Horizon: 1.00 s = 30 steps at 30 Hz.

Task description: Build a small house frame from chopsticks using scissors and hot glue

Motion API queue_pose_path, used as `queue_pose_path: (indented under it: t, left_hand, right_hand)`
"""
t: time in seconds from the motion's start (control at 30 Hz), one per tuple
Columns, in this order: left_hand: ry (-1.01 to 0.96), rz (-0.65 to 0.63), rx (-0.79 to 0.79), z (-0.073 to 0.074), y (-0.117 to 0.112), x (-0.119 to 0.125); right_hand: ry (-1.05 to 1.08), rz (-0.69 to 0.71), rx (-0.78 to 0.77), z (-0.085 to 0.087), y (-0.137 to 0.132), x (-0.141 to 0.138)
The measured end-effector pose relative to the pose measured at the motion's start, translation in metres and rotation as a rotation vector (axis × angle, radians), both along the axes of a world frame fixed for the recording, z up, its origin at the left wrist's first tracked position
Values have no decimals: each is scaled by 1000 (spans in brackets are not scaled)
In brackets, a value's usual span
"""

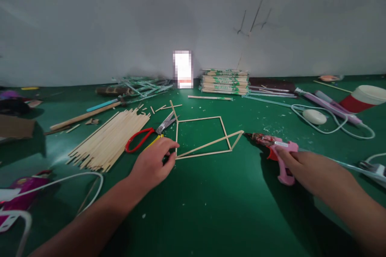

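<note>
With our left hand pinching the near-left corner of the stick frame on the green surface and our right hand closed around the pink glue gun just beside it, the thin joints could break if we press unevenly.

1. A table with a dark green surface carries all the things.
2. On it lies a flat frame of thin glued wooden sticks.
3. Left of the frame lie scissors with red handles and a loose heap of pale wooden sticks.
4. At the far edge stands a stack of wrapped chopsticks.
5. On the right lie a pink hot glue gun, a white oval object and a red cup with a white lid.
</note>
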State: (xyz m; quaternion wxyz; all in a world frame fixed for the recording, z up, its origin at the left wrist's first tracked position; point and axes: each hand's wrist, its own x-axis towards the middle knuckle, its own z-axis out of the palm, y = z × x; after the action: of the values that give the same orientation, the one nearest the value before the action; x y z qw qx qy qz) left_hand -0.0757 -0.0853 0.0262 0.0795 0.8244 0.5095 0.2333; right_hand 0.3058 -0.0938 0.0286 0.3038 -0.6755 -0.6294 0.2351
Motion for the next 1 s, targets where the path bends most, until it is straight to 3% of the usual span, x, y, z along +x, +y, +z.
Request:
queue_pose_path:
  t: [0.1, 0.17, 0.33, 0.53, 0.67, 0.8, 0.9, 1.0]
  left_hand:
    - [74, -2, 66, 3, -9, -1]
    - [125, 3, 91, 3, -12, -2]
    - [167, -6, 51, -2, -11, -1]
    - [103, 13, -55, -4, -10, -1]
    - [77, 14, -157, 1, -8, -3]
    - [91, 26, -182, 3, -8, -4]
    - [95, -6, -175, 3, -10, -4]
    - [84, -49, -152, 3, -9, -6]
  right_hand:
    - [-515, -78, 16, 18, -9, -10]
    - [-600, -93, 95, 31, -13, -20]
    - [-410, 47, 72, 42, -6, -57]
    - [-703, 238, -49, 16, -3, -93]
    - [-691, 285, 37, 2, -15, -98]
    - [-508, 501, 110, 0, -23, -103]
    - [-424, 716, 251, 7, -27, -125]
    - [-410, 824, 283, 13, -25, -158]
